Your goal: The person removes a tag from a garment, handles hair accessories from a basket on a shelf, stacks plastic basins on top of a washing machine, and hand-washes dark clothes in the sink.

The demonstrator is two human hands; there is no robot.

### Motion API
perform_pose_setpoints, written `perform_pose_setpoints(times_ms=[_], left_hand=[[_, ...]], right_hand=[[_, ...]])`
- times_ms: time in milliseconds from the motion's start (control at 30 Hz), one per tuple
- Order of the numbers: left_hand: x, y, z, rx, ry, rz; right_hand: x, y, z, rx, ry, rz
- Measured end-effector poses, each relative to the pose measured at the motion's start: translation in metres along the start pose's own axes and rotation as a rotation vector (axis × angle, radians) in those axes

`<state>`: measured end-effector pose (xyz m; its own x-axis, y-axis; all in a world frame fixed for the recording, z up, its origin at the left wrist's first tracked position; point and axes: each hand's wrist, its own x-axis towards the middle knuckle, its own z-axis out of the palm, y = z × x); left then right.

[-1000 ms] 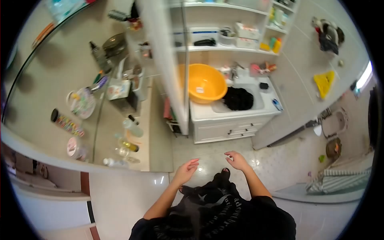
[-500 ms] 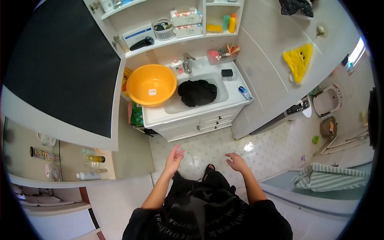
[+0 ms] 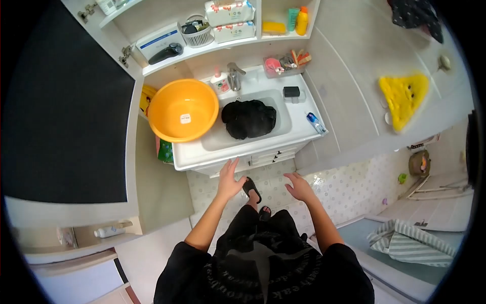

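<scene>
In a white sink [image 3: 282,119] set into a white counter [image 3: 190,160], a black cloth bundle [image 3: 248,119] lies in a rounded heap. Its long axis runs left to right, roughly along the counter's front edge; which end is its front cannot be told. An orange basin [image 3: 184,110], round and open side up, stands on the counter to the left, partly over the sink's rim.

Both hands are empty and held in the air between the person's body and the counter. The left hand [image 3: 231,182] is open, its fingers spread toward the counter's front and thumb out to the side. The right hand [image 3: 299,188] is open with loosely bent fingers, angled toward the left hand.

Behind the sink are a metal faucet [image 3: 235,77] and a pump bottle [image 3: 220,82]. On the right lie a small black block [image 3: 291,91] and a blue-and-white tube [image 3: 316,122]. A shelf [image 3: 202,51] above holds white packs and a small basket. A yellow cloth [image 3: 403,99] hangs on the right wall [image 3: 349,81], and the floor [image 3: 334,195] is patterned tile.
</scene>
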<state>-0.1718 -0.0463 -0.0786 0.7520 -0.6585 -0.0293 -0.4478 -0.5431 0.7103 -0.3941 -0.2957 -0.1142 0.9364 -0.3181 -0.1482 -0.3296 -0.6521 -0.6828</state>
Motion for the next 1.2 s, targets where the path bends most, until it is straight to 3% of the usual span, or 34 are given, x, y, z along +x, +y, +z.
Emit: perform_pose_setpoints(times_ms=[167,300,467,567,667,867,1067,1200], left_hand=[[0.081,-0.034,0.017,-0.032,-0.018,-0.035],[0.135,-0.061,0.035,0.025,-0.044,-0.058],[0.194,-0.095,0.058,0.055,-0.118,-0.177],[0.223,-0.112,0.085,-0.012,0.051,-0.183],[0.25,-0.133,0.117,-0.13,0.066,-0.43],[0.276,-0.125,0.119,-0.137,-0.044,-0.602],[0.292,-0.114,0.112,0.014,-0.06,-0.585],[0.304,-0.118,0.099,-0.09,-0.073,-0.638]], right_hand=[[0.105,-0.02,-0.001,0.003,0.052,-0.059],[0.185,-0.04,-0.003,-0.288,0.101,-0.101],[0.259,-0.021,0.032,-0.254,-0.077,-0.057],[0.292,-0.02,0.056,-0.391,0.075,-0.129],[0.318,-0.021,0.067,-0.466,0.069,-0.045],[0.357,-0.022,0.063,-0.407,-0.167,0.199],[0.381,0.029,0.084,-0.423,-0.098,0.15],[0.397,0.024,0.048,-0.077,-0.088,0.206]])
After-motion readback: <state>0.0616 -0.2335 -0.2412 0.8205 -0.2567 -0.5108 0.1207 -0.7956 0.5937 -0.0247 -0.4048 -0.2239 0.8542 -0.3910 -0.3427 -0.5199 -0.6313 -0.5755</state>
